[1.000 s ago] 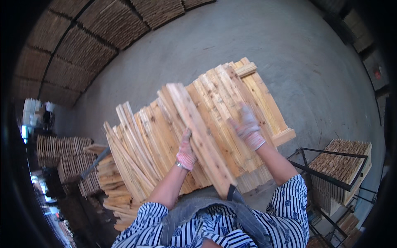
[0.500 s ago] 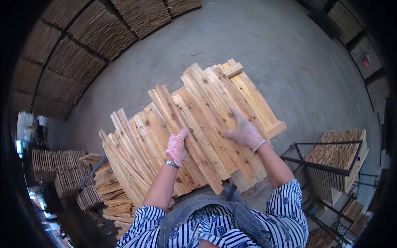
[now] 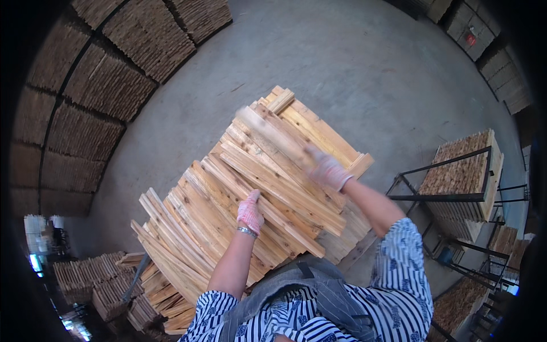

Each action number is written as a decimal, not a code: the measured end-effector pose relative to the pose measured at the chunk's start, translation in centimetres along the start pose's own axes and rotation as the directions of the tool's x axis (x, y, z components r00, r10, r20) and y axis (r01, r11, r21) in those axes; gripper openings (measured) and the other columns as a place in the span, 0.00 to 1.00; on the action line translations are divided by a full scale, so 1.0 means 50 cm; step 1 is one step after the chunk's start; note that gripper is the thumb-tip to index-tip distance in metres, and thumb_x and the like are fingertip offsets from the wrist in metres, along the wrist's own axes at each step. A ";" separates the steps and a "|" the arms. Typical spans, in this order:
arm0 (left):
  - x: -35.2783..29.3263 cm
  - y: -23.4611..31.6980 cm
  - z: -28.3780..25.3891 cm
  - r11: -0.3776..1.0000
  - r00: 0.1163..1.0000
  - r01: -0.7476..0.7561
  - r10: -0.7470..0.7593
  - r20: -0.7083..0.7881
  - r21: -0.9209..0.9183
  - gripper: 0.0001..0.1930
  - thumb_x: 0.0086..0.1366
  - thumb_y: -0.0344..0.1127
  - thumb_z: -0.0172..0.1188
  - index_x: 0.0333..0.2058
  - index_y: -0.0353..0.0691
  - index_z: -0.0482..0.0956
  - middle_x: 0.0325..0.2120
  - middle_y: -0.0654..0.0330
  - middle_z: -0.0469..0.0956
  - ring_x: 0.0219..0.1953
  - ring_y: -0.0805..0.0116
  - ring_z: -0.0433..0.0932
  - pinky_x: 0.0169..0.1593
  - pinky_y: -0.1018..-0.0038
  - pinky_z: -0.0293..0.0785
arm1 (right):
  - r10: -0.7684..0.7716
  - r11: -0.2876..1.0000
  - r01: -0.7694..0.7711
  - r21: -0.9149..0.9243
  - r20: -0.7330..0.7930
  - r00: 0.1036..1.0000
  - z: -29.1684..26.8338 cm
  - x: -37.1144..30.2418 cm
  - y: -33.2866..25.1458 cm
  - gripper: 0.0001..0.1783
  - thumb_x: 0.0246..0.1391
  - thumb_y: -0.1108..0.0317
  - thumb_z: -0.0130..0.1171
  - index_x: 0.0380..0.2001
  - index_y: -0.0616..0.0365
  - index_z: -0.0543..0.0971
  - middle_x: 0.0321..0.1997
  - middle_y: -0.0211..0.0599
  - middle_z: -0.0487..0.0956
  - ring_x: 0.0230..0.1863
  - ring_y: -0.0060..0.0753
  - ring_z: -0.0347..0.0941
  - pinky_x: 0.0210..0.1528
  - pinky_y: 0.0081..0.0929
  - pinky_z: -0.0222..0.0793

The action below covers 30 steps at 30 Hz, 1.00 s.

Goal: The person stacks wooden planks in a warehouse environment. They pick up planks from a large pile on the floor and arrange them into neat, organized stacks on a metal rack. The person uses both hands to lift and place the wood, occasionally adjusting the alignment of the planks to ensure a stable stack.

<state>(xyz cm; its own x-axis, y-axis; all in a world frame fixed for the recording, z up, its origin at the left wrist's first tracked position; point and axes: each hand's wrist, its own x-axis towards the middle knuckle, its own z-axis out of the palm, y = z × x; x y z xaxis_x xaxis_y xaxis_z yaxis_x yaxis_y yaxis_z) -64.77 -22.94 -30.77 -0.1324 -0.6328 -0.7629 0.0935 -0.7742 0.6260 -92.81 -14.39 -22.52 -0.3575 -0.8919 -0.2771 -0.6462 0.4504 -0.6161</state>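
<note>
Long pale wooden boards (image 3: 196, 199) lie side by side in a slanting pile in front of me, some overlapping at angles. My left hand (image 3: 249, 212), in a pink-and-white glove, is closed on the edge of one narrow board (image 3: 285, 225) lying on top, thumb uppermost. My right hand (image 3: 329, 170), gloved alike, is at the right part of the pile. It grips a motion-smeared board (image 3: 273, 134) that slants away to the upper left; the fingers are partly blurred. Beyond that board, a short wood block (image 3: 281, 101) rests crosswise at the pile's far end.
Another short crosspiece (image 3: 361, 165) sits at the pile's right edge. A black metal frame (image 3: 439, 198) with stacked wood stands at right. Tall wood stacks (image 3: 122, 82) line the far left. More boards (image 3: 162, 293) lie lower left, near smaller stacks (image 3: 91, 276). Grey concrete floor (image 3: 353, 62) lies beyond.
My right hand has closed from spread fingers onto a board, which is moving. Several boards in the middle now lie at a different slant. The whole view has shifted a little.
</note>
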 end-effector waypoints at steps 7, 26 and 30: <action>-0.059 0.040 0.032 0.992 0.999 0.031 -0.028 -0.023 0.119 0.25 0.63 0.40 0.65 0.56 0.34 0.74 0.43 0.51 0.82 0.44 0.63 0.80 0.47 0.69 0.78 | 0.191 0.976 -0.185 -0.116 0.041 0.981 -0.082 0.126 0.127 0.40 0.62 0.40 0.50 0.70 0.49 0.60 0.68 0.53 0.67 0.69 0.46 0.64 0.67 0.37 0.62; -0.062 0.101 -0.020 0.965 0.981 0.189 -0.177 0.082 -0.181 0.19 0.67 0.39 0.63 0.55 0.42 0.77 0.56 0.57 0.76 0.58 0.60 0.73 0.65 0.59 0.65 | -0.035 0.998 0.046 -0.052 0.188 0.981 0.089 -0.066 -0.123 0.35 0.55 0.64 0.58 0.66 0.53 0.62 0.57 0.55 0.72 0.61 0.53 0.69 0.58 0.44 0.68; -0.056 0.065 0.028 0.991 0.991 0.133 -0.133 -0.022 -0.007 0.22 0.66 0.43 0.65 0.55 0.43 0.77 0.56 0.59 0.76 0.60 0.59 0.71 0.67 0.57 0.61 | -0.037 0.959 0.123 -0.255 0.319 0.947 0.066 -0.076 -0.116 0.40 0.55 0.58 0.59 0.70 0.48 0.57 0.57 0.55 0.71 0.61 0.50 0.68 0.60 0.43 0.68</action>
<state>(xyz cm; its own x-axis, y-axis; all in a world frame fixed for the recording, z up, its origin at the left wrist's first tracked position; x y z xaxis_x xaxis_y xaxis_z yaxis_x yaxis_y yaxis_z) -65.49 -23.67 -26.39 -0.1219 -0.5246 -0.8426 0.0824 -0.8513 0.5181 -85.47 -13.72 -20.34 -0.0996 -0.8744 -0.4749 -0.8355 0.3327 -0.4373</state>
